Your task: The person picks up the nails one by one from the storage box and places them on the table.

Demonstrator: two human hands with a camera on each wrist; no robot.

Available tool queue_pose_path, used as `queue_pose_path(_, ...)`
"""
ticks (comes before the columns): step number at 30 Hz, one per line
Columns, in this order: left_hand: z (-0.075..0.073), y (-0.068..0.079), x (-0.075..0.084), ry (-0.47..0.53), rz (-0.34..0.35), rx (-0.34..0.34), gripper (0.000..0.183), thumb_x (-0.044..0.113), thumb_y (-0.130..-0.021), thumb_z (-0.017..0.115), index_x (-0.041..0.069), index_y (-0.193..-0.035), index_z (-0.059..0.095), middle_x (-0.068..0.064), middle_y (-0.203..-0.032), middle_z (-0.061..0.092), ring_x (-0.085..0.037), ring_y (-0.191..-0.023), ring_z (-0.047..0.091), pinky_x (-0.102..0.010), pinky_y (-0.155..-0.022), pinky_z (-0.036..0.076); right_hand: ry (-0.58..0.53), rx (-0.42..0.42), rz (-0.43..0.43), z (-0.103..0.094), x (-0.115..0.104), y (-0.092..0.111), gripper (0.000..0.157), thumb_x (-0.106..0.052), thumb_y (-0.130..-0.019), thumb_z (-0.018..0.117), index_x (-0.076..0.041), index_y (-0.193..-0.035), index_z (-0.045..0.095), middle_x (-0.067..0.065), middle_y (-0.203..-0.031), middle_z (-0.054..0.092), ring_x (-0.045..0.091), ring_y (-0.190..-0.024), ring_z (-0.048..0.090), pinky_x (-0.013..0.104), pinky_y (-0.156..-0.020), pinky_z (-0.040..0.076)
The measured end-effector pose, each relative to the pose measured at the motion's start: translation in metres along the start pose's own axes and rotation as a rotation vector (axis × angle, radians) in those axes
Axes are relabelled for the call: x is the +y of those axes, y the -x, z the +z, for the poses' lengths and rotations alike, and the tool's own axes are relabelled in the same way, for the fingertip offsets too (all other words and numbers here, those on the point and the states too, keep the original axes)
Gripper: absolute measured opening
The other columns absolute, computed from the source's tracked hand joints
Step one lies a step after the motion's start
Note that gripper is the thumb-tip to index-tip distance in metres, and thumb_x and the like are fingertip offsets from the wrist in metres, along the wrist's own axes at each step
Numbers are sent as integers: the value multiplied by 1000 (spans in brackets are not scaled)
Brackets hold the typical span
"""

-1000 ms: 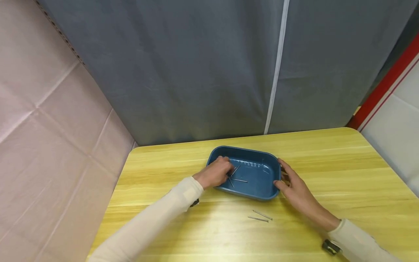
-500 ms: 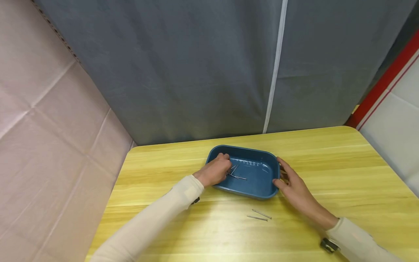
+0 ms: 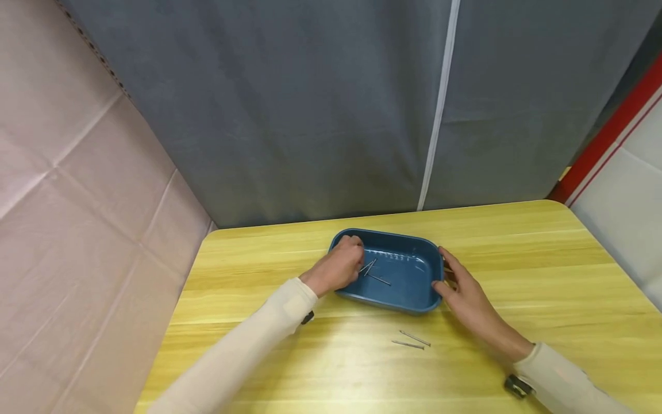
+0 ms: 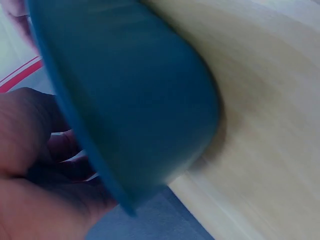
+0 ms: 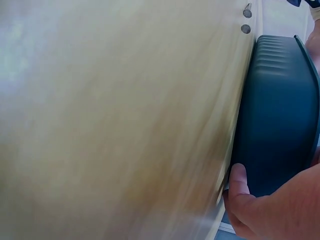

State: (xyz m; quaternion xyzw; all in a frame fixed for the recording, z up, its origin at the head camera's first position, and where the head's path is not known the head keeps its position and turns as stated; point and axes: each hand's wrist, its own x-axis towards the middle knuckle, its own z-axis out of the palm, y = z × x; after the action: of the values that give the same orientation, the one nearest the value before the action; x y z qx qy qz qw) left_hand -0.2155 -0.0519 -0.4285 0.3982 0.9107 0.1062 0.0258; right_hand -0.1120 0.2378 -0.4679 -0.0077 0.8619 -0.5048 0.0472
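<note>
Pinching probably light, stiff nails [image 3: 379, 280] mid-shank should work; fingers of the right hand [image 3: 473, 302] clamp the dish [image 3: 405, 290], those of the left hand [image 3: 338, 268] I cannot tell.

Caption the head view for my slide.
Left hand inside a blue tray with nails, right hand holding its side; two more nails lie on the wooden table.
</note>
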Motion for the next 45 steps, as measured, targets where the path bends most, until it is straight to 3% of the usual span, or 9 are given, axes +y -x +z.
queue_pose_path(7, -8, 7, 7, 18, 4, 90, 14, -1, -104, 68, 1, -96, 79, -19, -128, 72, -36, -127, 64, -43, -115, 52, -11, 9, 4, 1, -1, 0, 79, -12, -112, 58, -10, -177, 14, 33, -172, 31, 57, -148, 46, 67, -112, 50)
queue_pose_path(11, -10, 13, 12, 78, -32, 137, 8, 0, -103, 71, 0, -97, 77, -20, -130, 72, -36, -129, 64, -42, -116, 51, -14, 8, 8, 2, 0, -1, 79, -13, -112, 59, -12, -178, 14, 32, -173, 30, 57, -148, 46, 68, -113, 49)
queue_pose_path(16, -15, 26, 25, 150, -79, 175, 6, 5, -101, 77, 2, -95, 77, -19, -135, 72, -35, -132, 63, -41, -115, 52, -14, 3, 13, 2, 0, -1, 80, -14, -112, 59, -14, -178, 14, 33, -173, 30, 57, -149, 44, 68, -115, 47)
queue_pose_path(24, -17, 48, 45, 199, -81, 234, 7, 6, -101, 79, 5, -94, 79, -13, -133, 73, -30, -131, 62, -37, -112, 54, -5, 3, 14, 1, 0, -1, 80, -15, -112, 59, -15, -178, 14, 34, -170, 35, 55, -151, 44, 68, -119, 43)
queue_pose_path(31, -12, 63, 55, 232, -76, 257, 7, 7, -99, 82, 6, -93, 79, -14, -130, 74, -28, -128, 63, -37, -109, 56, -4, 4, 8, 1, 1, -2, 80, -14, -112, 59, -16, -178, 14, 35, -169, 36, 56, -150, 44, 69, -119, 42)
queue_pose_path(45, 2, 77, 71, 251, -65, 239, 7, 10, -102, 81, 9, -94, 80, -9, -131, 75, -23, -127, 64, -31, -108, 55, -7, 3, 5, 1, 1, -1, 79, -13, -113, 59, -14, -178, 13, 36, -168, 36, 58, -149, 45, 70, -117, 43)
